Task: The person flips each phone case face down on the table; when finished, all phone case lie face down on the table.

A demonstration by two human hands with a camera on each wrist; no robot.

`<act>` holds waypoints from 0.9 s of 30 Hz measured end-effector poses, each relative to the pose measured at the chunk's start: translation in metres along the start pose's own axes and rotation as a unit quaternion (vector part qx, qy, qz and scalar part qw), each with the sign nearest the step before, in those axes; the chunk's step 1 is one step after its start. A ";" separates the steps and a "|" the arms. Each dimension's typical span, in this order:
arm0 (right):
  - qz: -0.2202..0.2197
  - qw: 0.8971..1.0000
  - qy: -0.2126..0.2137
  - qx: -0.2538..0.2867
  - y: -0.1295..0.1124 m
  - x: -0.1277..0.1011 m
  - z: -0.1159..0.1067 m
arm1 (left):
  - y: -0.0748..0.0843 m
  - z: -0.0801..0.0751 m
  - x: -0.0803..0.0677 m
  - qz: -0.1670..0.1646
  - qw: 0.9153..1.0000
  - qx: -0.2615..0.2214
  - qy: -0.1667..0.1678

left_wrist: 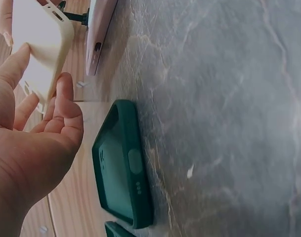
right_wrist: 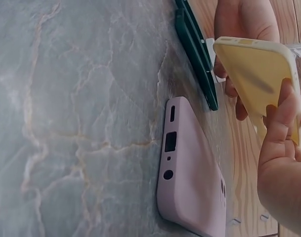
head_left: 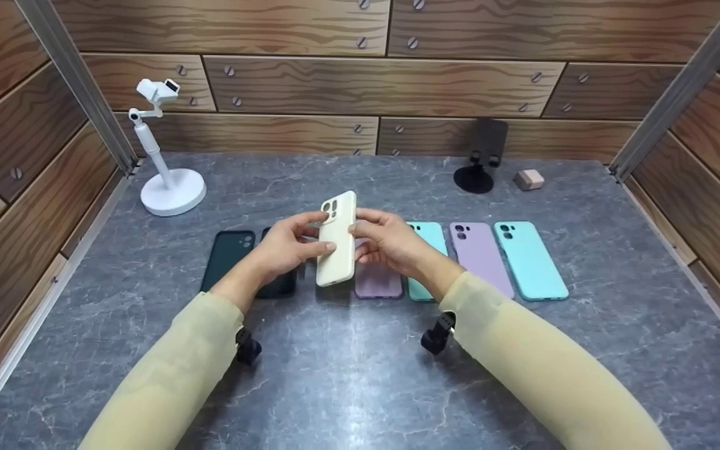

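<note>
At the upper left of the head view a white stand (head_left: 173,192) rises from a round base, near the wood-patterned wall (head_left: 297,87). Left of centre, on the grey tabletop (head_left: 347,400), lies the first green case (head_left: 225,259); the second green case (head_left: 279,287) lies just beside it, partly covered by the left hand (head_left: 285,247). That hand is partly closed and pinches the left side of the cream case (head_left: 342,231): its thumb lies on the back, and its index finger reaches the camera holes at the upper end.

The cream case is at the centre of the frame, raised off the tabletop and a little tilted, camera holes toward the top; the right wrist view shows its hollow inner side. The right hand (head_left: 391,240) grips it from the right with bent fingers, thumb at the edge, and in the right wrist view a finger touches the inside.

Below the right hand lies the first lilac case (head_left: 379,284), then, partly behind that hand, the first turquoise case (head_left: 429,234). Further right the row goes on with the second lilac case (head_left: 482,259), a black stand (head_left: 474,180) above it near the wall, then a small block (head_left: 529,179) at the upper right and, below it, the second turquoise case (head_left: 532,262)
</note>
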State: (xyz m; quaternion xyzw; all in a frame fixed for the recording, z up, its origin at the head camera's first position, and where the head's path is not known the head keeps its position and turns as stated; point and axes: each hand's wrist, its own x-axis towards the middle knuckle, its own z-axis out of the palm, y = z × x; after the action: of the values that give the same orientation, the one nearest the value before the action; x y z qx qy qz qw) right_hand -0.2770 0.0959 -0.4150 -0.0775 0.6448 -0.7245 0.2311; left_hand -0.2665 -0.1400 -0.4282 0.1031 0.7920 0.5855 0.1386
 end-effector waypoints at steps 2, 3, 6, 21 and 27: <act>-0.004 1.000 0.003 -0.014 0.000 0.000 0.002 | -0.001 -0.002 0.000 0.003 1.000 0.004 0.007; -0.007 1.000 0.004 -0.022 0.001 0.000 0.003 | -0.002 -0.003 -0.001 0.005 1.000 0.009 0.011; -0.012 0.999 0.011 -0.050 0.004 0.001 0.005 | -0.003 -0.006 -0.002 0.003 0.999 0.030 0.023; -0.018 0.985 0.064 -0.156 0.017 0.008 0.008 | -0.009 -0.012 -0.003 0.011 0.993 0.110 0.050; -0.027 0.977 0.078 -0.194 0.018 0.009 0.008 | -0.009 -0.012 -0.001 0.002 0.991 0.118 0.062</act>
State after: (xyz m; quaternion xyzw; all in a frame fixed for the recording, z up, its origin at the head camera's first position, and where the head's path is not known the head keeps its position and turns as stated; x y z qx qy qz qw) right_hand -0.2775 0.0833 -0.4331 -0.0814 0.7868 -0.5955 0.1404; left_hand -0.2696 -0.1537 -0.4335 0.0839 0.8625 0.4933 0.0754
